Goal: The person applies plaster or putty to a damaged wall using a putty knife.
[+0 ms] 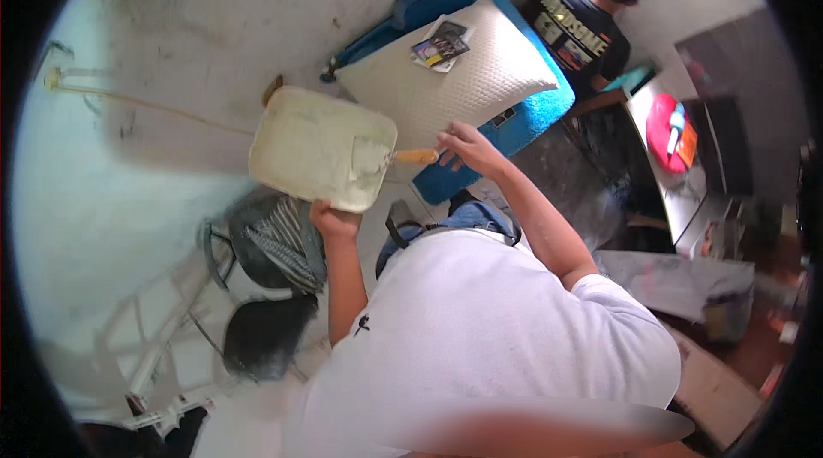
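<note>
My left hand grips the near edge of a shallow cream-coloured tray with rounded corners, holding it out in front of me. Pale smears mark its surface. In my right hand is the end of the orange-yellow handle of a putty knife, its fingers closed. The knife's wide blade is coated with whitish paste and lies over the tray's right part; whether it touches the tray I cannot tell.
Beyond the tray, a cream quilted cushion with printed cards rests on a blue piece of furniture. A person in a dark shirt is at the far right. Black chairs stand left, a cluttered table right, a stained wall ahead.
</note>
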`<state>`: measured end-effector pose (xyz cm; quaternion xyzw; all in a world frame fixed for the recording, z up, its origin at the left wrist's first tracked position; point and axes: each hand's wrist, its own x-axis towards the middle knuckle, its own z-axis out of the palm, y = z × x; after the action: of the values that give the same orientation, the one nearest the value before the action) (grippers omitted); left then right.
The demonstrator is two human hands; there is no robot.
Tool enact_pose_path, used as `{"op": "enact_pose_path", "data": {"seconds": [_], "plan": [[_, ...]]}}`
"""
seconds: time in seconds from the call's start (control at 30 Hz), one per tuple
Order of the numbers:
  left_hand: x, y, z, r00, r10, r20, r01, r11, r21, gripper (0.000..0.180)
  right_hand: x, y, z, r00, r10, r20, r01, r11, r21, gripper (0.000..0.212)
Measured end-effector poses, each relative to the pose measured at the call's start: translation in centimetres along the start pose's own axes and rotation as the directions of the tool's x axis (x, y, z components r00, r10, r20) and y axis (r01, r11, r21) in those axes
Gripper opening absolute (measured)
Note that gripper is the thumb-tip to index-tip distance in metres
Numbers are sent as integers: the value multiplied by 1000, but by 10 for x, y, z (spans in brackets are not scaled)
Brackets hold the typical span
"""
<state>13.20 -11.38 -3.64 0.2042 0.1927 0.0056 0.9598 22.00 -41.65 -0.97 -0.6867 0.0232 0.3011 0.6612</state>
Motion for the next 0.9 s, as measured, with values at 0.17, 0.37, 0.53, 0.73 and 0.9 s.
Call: {"op": "enact_pose_path", "data": {"seconds": [0.17,0.37,0.53,0.73,0.9], "plan": [[11,-35,28,999,42,14,-42,999,-14,92,16,-25,-26,980,-53,193,83,985,-150,30],[-12,-71,46,985,87,-150,-100,992,-79,94,13,-40,-45,937,38,346,65,957,-282,22],[-22,-76,42,982,126,-144,-144,982,-123,94,10,-46,-47,923,14,384,117,941,-316,25],[-17,-40,19,984,112,-135,-128,986,-111,94,28,-41,-70,993,-114,9,113,959,-262,28],[-9,-20,6,977,116,-182,-135,986,-99,91,22,-17,-121,986,-92,-143,40,944,-328,27]]}}
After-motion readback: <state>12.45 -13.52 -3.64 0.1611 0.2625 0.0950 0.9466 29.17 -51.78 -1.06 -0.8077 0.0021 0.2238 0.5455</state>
